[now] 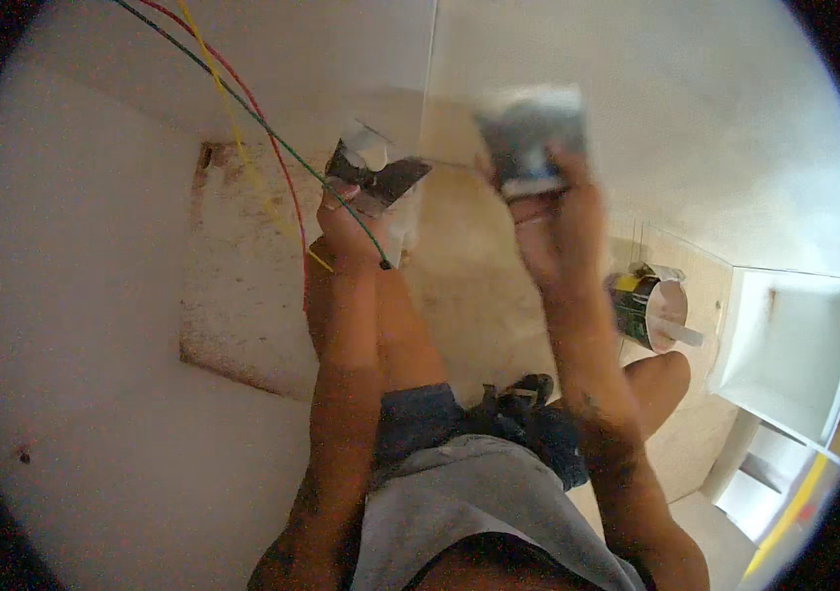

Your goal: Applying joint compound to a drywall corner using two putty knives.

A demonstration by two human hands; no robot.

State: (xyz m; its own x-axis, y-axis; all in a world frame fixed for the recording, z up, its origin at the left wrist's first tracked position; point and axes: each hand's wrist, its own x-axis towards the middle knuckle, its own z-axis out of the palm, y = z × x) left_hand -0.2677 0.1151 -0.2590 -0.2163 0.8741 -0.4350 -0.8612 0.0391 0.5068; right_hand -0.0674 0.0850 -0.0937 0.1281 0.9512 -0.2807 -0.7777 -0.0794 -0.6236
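Well left of the dark bucket, a pale sheet with brown, stained edges lies partly hidden behind the left leg. Nearer the bucket but left of it, a yellow wire, a red wire and a green wire hang in front, their upper ends cut off. Next, still left of the bucket, the left hand grips a dark flat plate carrying a white lump; part of its grip is hard to make out. Just up and left of the bucket, the right hand is closed on a broad grey blade, blurred, so the exact finger placement is unclear. A pale stick juts from the bucket's mouth. Right of the bucket stands a white shelf unit, its far side lost at the dark rim.
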